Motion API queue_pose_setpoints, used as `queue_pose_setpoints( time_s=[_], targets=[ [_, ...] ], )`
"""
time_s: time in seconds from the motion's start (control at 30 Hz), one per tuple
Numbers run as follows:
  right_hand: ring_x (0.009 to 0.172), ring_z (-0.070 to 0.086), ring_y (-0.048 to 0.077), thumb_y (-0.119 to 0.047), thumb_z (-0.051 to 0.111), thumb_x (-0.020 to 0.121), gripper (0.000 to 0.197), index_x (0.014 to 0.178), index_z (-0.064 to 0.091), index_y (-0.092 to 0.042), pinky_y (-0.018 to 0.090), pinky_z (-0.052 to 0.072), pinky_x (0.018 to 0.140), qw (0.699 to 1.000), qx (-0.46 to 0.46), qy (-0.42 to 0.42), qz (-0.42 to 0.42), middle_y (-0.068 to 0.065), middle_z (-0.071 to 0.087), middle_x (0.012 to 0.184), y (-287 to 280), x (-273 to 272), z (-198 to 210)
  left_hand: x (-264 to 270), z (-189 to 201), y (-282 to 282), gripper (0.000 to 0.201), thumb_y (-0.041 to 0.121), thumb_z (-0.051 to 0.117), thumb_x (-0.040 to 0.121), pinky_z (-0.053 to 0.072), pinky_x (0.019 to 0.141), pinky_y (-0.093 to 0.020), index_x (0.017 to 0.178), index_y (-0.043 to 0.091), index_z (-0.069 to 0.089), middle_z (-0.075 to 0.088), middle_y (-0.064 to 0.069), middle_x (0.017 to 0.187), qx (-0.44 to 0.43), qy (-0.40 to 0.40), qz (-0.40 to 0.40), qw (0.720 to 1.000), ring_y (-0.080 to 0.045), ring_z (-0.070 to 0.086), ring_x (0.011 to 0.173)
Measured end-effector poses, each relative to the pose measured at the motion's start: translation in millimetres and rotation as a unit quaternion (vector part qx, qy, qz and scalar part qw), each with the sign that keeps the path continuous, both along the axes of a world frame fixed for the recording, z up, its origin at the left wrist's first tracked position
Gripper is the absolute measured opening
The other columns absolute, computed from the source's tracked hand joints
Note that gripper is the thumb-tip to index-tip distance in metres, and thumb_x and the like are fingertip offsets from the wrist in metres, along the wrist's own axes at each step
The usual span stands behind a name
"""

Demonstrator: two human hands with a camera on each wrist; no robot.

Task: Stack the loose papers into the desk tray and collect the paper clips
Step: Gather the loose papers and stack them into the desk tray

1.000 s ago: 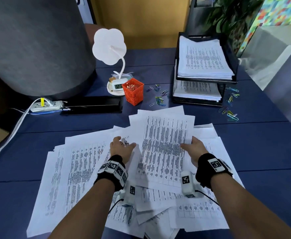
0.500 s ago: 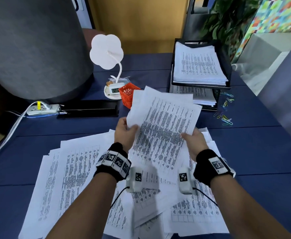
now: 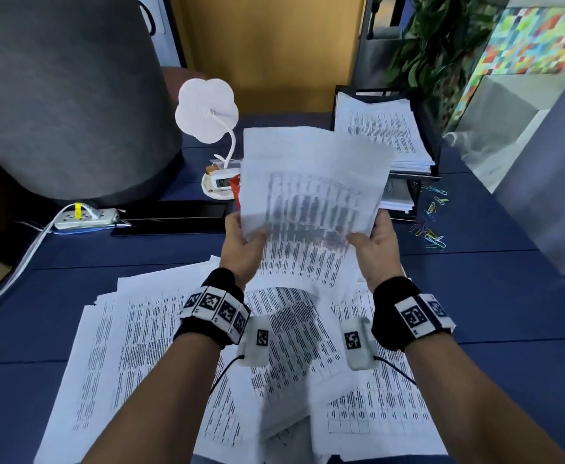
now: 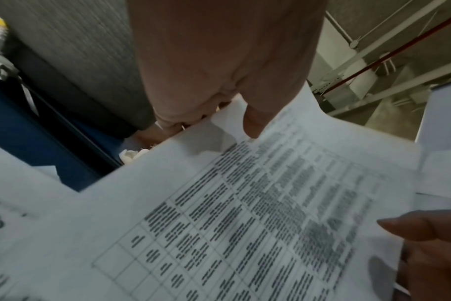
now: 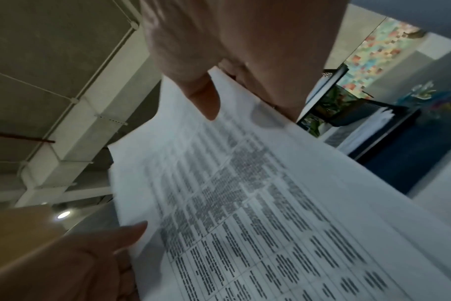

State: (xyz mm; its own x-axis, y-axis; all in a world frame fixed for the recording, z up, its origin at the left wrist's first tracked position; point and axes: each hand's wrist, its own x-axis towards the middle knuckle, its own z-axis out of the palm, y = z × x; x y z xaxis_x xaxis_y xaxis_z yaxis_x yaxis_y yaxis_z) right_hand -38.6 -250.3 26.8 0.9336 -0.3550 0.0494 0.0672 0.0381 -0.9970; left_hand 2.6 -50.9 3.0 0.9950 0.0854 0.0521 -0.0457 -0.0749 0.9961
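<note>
Left hand (image 3: pixel 242 242) and right hand (image 3: pixel 376 244) raised above desk (image 3: pixel 475 296), thumbs on top, pinching side edges of held sheets (image 3: pixel 311 189), tilted up.

Print on held sheets (image 3: pixel 311 195) blurred; no legible txt

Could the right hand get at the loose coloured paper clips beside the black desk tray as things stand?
Probably not yet: the right hand grips the lifted white printed sheets together with the left hand. The coloured paper clips lie uncovered on the blue desk.
</note>
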Motion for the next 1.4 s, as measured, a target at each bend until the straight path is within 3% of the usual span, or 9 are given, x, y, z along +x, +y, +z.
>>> queue_pose_setpoints(
  time_s=[0.13, 0.3, 0.47, 0.63, 0.73, 1.0, 1.17, 1.33, 1.4],
  targets=[
    [0.087, 0.059, 0.015, 0.016, 0.045, 0.082, 0.042, 0.117, 0.047, -0.008, 0.030, 0.050, 0.080, 0.998, 0.036, 0.028, -0.034, -0.001, 0.063, 0.096, -6, 1, -10, 4, -11, 8, 0.035, 0.002, 0.057, 0.091, 0.048, 0.071, -0.017, 0.120, 0.008, 0.040, 0.057, 0.006, 0.093, -0.029, 0.046, 0.011, 0.998, -0.009, 0.056, 0.081],
    [0.088, 0.051, 0.023, 0.013, 0.041, 0.083, 0.035, 0.094, 0.050, -0.019, 0.035, 0.046, 0.079, 0.993, 0.045, 0.107, -0.023, 0.006, 0.059, 0.091, -3, 1, -29, -1, -36, 6, 0.055, 0.006, 0.065, 0.082, 0.039, 0.103, -0.038, 0.131, 0.003, 0.042, 0.060, -0.009, 0.112, -0.077, 0.183, -0.014, 0.980, -0.028, 0.053, 0.113],
    [0.065, 0.043, 0.011, 0.012, 0.035, 0.088, 0.042, 0.116, 0.046, -0.018, 0.026, 0.044, 0.058, 0.994, 0.027, 0.103, -0.023, -0.001, 0.060, 0.089, 7, -1, -33, -13, -43, -6, 0.042, -0.003, 0.053, 0.091, 0.044, 0.089, -0.026, 0.129, 0.006, 0.040, 0.059, -0.006, 0.117, -0.084, 0.164, -0.037, 0.982, -0.022, 0.055, 0.108],
    [0.056, 0.035, 0.009, 0.013, 0.039, 0.086, 0.032, 0.081, 0.042, -0.019, 0.010, 0.034, 0.042, 0.996, -0.029, 0.074, -0.038, -0.004, 0.041, 0.068, 1, 1, -23, 3, -23, 6, 0.043, -0.001, 0.061, 0.087, 0.046, 0.096, -0.037, 0.126, 0.003, 0.044, 0.062, -0.008, 0.113, -0.092, 0.096, -0.003, 0.991, -0.020, 0.061, 0.100],
    [0.054, 0.031, 0.009, 0.010, 0.039, 0.087, 0.029, 0.080, 0.038, -0.018, 0.016, 0.033, 0.042, 0.994, -0.049, 0.093, -0.026, -0.004, 0.035, 0.067, 4, 4, -23, 9, -15, 6, 0.053, 0.005, 0.065, 0.086, 0.042, 0.104, -0.039, 0.133, 0.001, 0.039, 0.055, -0.013, 0.130, -0.095, 0.073, -0.009, 0.993, -0.024, 0.055, 0.116],
    [0.057, 0.037, 0.009, 0.009, 0.038, 0.089, 0.024, 0.101, 0.039, -0.012, 0.019, 0.036, 0.048, 0.996, -0.040, 0.072, -0.027, -0.002, 0.042, 0.072, 5, 12, -19, 17, -10, -10, 0.035, -0.003, 0.055, 0.090, 0.050, 0.083, -0.020, 0.120, 0.011, 0.045, 0.062, 0.002, 0.100, -0.080, 0.010, -0.004, 0.997, 0.002, 0.062, 0.083],
    [0.076, 0.049, 0.019, 0.008, 0.033, 0.089, 0.024, 0.103, 0.038, -0.011, 0.029, 0.044, 0.067, 0.986, -0.066, 0.152, 0.020, 0.004, 0.053, 0.089, -3, 15, -47, 20, -30, -12, 0.034, 0.018, 0.066, 0.085, 0.049, 0.089, -0.033, 0.117, 0.017, 0.055, 0.066, -0.003, 0.107, -0.037, 0.052, 0.011, 0.998, -0.017, 0.062, 0.097],
    [0.104, 0.060, 0.027, -0.004, 0.045, 0.091, 0.031, 0.120, 0.053, -0.010, 0.038, 0.049, 0.090, 0.959, -0.120, 0.245, 0.078, 0.007, 0.064, 0.115, -14, 0, -84, 23, -35, -11, 0.043, 0.032, 0.064, 0.080, 0.049, 0.084, -0.029, 0.118, 0.014, 0.058, 0.067, -0.003, 0.108, -0.021, 0.053, 0.023, 0.998, -0.018, 0.063, 0.098],
    [0.106, 0.061, 0.033, -0.010, 0.049, 0.094, 0.025, 0.119, 0.055, -0.010, 0.039, 0.048, 0.087, 0.959, -0.105, 0.253, 0.076, 0.012, 0.064, 0.118, -19, -7, -92, 26, -30, -13, 0.040, 0.023, 0.064, 0.086, 0.047, 0.084, -0.029, 0.123, 0.011, 0.056, 0.066, -0.005, 0.111, -0.024, 0.053, 0.022, 0.998, -0.019, 0.062, 0.101]
  ],
)
